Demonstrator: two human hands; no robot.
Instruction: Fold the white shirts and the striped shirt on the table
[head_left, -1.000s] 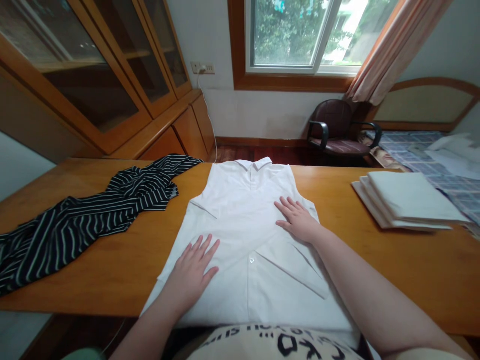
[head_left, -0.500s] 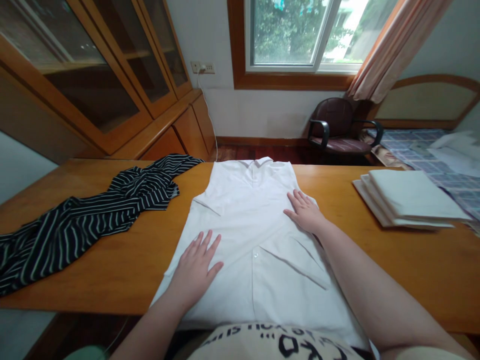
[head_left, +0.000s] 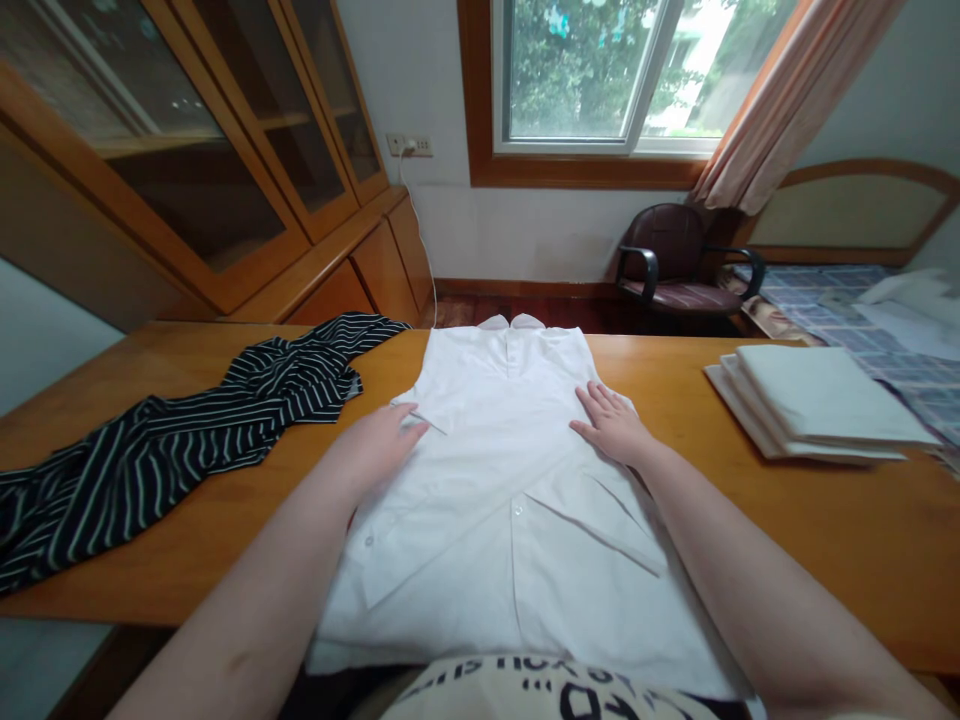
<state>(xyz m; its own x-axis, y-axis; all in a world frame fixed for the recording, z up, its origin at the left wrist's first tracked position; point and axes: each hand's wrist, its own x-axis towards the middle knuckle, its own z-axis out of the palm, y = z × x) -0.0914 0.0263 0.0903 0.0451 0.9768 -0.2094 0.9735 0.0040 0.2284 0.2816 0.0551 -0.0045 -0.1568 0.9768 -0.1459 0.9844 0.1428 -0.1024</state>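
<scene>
A white shirt lies flat on the wooden table, collar at the far edge and both sleeves folded in across the body. My left hand rests on the shirt's left shoulder fold, fingers together and lying flat on the cloth. My right hand lies open and flat on the shirt's right side, fingers spread toward the collar. Neither hand grips the cloth.
A black and white striped garment sprawls on the table's left part. A stack of folded white cloths sits at the right. Behind the table are a wooden cabinet, a dark chair and a bed.
My left hand has slid forward from the shirt's lower left part up to the left shoulder fold. My right hand has stayed nearly in place.
</scene>
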